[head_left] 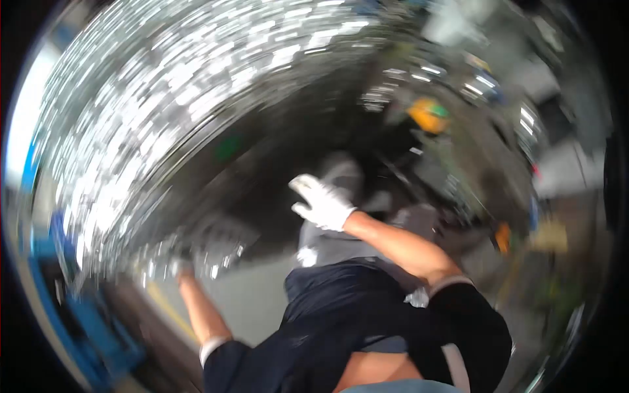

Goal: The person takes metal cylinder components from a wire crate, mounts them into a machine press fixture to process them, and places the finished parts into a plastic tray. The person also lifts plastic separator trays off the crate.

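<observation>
My right hand [322, 204], in a white glove, is held out in front of my body at the middle of the view. Its fingers are partly spread and nothing shows between them. At the lower left, my left hand [181, 266] is smeared by motion beside a large heap of shiny metallic pieces [164, 85]. Its fingers cannot be made out, nor whether it holds anything. A dark surface [262, 150] lies between the heap and my right hand.
Blue frames [98, 334] stand at the lower left, near a yellow floor line [171, 310]. Toward the upper right is a blurred yellow-orange object [429, 115] with a green spot. A smaller orange object [502, 238] is at the right.
</observation>
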A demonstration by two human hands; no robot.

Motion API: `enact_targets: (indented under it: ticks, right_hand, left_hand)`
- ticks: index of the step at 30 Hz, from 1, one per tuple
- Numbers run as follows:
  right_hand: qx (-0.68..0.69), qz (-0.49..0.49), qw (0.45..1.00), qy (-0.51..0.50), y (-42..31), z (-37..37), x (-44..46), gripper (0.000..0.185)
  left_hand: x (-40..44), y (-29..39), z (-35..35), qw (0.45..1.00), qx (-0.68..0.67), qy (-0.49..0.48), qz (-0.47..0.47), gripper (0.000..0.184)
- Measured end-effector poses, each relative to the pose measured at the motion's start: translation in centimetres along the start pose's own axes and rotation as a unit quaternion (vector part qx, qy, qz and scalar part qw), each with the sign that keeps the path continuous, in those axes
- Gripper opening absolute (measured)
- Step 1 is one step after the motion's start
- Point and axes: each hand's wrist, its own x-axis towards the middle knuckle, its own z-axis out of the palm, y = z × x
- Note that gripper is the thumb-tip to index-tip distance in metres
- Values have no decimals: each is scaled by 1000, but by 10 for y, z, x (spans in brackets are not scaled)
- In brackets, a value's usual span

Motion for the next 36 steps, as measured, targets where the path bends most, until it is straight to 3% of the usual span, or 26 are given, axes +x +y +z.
enact_targets:
  ticks: [4, 6, 7, 10, 12, 13, 14, 16, 17, 18, 19, 20, 22, 24, 25, 27, 28, 29, 30, 31, 32, 33, 34, 35, 36]
  right_hand:
    - [1, 203, 972, 117, 50, -48, -85, 50]
    - [-40, 251, 942, 219, 73, -79, -130, 47]
    - [-17, 315, 904, 288, 71, -112, -149, 43]
    - [-244, 315, 781, 481, 132, -185, -228, 33]
    - [-311, 363, 711, 516, 161, -237, -273, 36]
    - [-329, 372, 689, 528, 174, -262, -291, 37]
    - [-346, 382, 667, 538, 189, -288, -309, 38]
    - [-501, 369, 636, 456, 239, -328, -342, 39]
    - [-470, 413, 642, 442, 254, -342, -352, 39]
    - [-435, 458, 649, 424, 255, -356, -355, 39]
    - [-501, 459, 697, 231, 285, -372, -382, 40]
    - [-414, 521, 715, 215, 282, -376, -381, 41]
    - [-522, 420, 700, 246, 306, -366, -397, 38]
    - [-395, 530, 717, 219, 277, -366, -387, 45]
    - [-450, 514, 698, 214, 254, -361, -385, 39]
    - [-271, 596, 708, 265, 197, -354, -373, 32]
    - [-231, 654, 649, 312, 174, -341, -361, 43]
    - [-109, 641, 696, 305, 147, -337, -351, 55]
    - [-28, 642, 699, 314, 122, -330, -327, 63]
    - [-59, 590, 736, 328, 136, -305, -318, 56]
    - [157, 546, 689, 450, 127, -296, -285, 56]
    - [187, 516, 709, 442, 158, -287, -271, 77]
    - [191, 501, 688, 489, 179, -288, -248, 87]
    - [210, 478, 660, 541, 211, -296, -234, 94]
    - [228, 420, 597, 644, 230, -312, -216, 91]
  left_hand:
    - [27, 7, -19, 999, 24, 18, 14, 36]
    - [11, 12, 4, 993, 27, 118, 8, 72]
    - [26, 11, -10, 990, 41, 135, 7, 71]
    - [11, 10, 2, 986, 30, 165, -16, 75]
    - [-17, 10, 24, 982, 7, 187, -6, 72]
    - [-34, 8, 34, 984, 15, 180, -1, 59]
    - [-52, 6, 45, 985, 22, 173, 3, 46]
    - [-48, 3, 43, 954, 172, 242, 46, 51]
    - [-68, -5, 61, 926, 281, 241, 79, 53]
    - [-61, -9, 57, 859, 451, 214, 119, 52]
    - [-41, -28, 50, 875, 441, 145, 136, 51]
    - [-21, -43, 50, 887, 430, 74, 153, 50]
    - [-48, -74, 87, 844, 519, -37, 131, 48]
    - [-160, -99, 170, 869, 485, -92, 38, 46]
    - [-150, -109, 173, 865, 489, -115, 9, 44]
    - [-143, -132, 188, 859, 488, -151, -35, 39]
    - [-120, -143, 185, 846, 482, -226, -19, 38]
    - [-133, -145, 201, 844, 486, -223, -35, 38]
    - [-155, -150, 223, 842, 491, -218, -51, 38]
    - [-161, -156, 239, 840, 494, -220, -51, 38]
    - [-166, -161, 252, 838, 487, -239, -54, 38]
    - [-168, -164, 261, 837, 480, -257, -57, 37]
    - [-170, -167, 270, 835, 470, -279, -64, 36]
    - [-171, -169, 275, 831, 460, -302, -82, 35]
    - [-172, -169, 277, 826, 450, -323, -101, 35]
